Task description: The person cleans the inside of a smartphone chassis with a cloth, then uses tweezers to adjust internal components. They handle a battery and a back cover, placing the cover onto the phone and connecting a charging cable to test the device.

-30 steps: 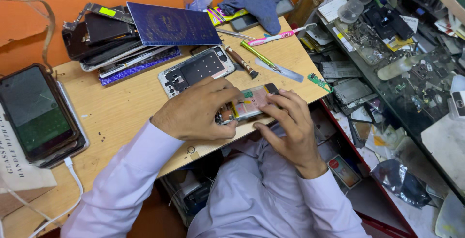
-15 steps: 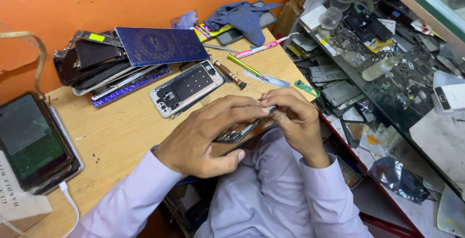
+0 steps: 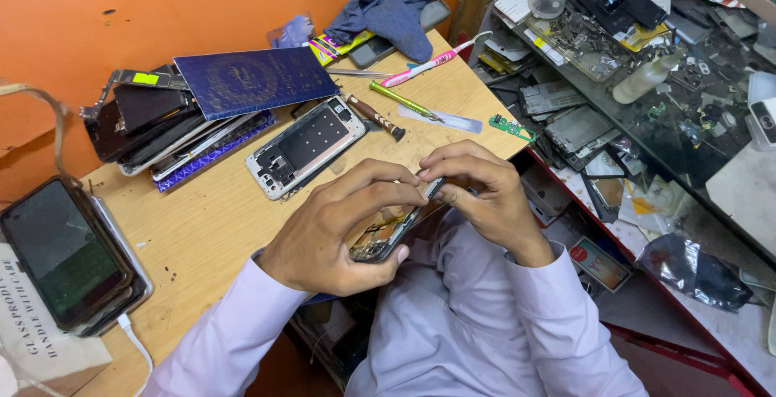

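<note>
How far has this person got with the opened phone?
Done: a phone frame already lies stripped on the wooden table, screwdrivers beside it. In hand: left hand grips the opened phone; right hand works its top edge. Left: closing it up; its insides show.

The desk (image 3: 210,227) is pale wood with a light grain, against an orange wall (image 3: 162,1). A dark blue booklet (image 3: 255,80) with faint gold print lies near the desk's far edge, beside a slate-blue cloth (image 3: 388,15). The opened phone frame (image 3: 305,146) is silver and black. A pink-and-white pen (image 3: 428,64) and a green screwdriver (image 3: 400,99) lie close by. The person's sleeves (image 3: 234,332) are pale lilac.
</note>
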